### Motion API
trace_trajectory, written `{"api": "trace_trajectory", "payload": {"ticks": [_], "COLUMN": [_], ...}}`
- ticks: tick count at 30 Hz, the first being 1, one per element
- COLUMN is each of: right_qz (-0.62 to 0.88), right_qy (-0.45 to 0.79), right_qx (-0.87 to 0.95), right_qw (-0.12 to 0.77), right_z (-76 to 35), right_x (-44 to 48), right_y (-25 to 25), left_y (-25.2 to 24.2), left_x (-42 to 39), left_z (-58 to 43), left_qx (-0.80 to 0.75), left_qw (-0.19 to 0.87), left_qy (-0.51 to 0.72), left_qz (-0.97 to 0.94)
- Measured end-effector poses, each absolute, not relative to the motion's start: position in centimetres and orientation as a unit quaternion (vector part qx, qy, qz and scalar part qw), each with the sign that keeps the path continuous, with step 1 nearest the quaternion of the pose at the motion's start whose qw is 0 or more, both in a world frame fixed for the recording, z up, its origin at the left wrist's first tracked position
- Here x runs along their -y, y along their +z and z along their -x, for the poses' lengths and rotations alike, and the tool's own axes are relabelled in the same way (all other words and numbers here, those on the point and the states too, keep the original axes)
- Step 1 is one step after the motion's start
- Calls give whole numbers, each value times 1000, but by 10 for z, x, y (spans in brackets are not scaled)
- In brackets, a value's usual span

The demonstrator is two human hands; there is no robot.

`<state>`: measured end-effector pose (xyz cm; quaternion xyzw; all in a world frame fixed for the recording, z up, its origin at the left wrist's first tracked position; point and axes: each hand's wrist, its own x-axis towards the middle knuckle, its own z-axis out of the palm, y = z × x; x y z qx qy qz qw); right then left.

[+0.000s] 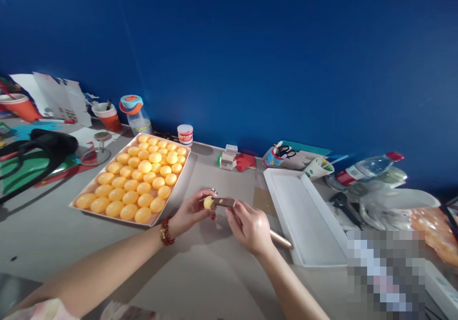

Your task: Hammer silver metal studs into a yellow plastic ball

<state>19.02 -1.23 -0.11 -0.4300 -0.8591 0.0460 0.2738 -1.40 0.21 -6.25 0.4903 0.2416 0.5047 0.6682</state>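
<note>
My left hand (196,210) pinches a small yellow ball (208,202) between its fingertips, above the middle of the table. In my right hand (252,224) is a brown tool (225,202) with a pale round spot on its side. Its near end meets the ball's right side, beside a small dark patch. A copper-coloured rod (281,239) shows beyond the right hand; whether it belongs to the tool I cannot tell. Just left of my hands stands a shallow tray (74,204) filled with rows of orange balls (131,197).
To the right lies a long white tray (309,215). Behind it are a pen cup (274,158) with scissors and a plastic bottle (368,170). Along the blue wall (229,62) stand a lidded bottle (138,115), a small jar (185,134) and paper cups (107,116).
</note>
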Motion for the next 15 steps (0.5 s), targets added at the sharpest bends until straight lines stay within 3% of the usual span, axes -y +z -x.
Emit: {"api": "trace_trajectory", "payload": {"ticks": [15], "right_qz": [460], "right_qy": [52], "right_qx": [846], "right_qw": [264], "right_z": [-189], "right_x": [13], "right_y": [0], "left_y": [-65], "left_x": [0], "left_z": [11], "left_qx": [-249], "left_qw": [652], "left_qy": [519], "left_qz": [-494]}}
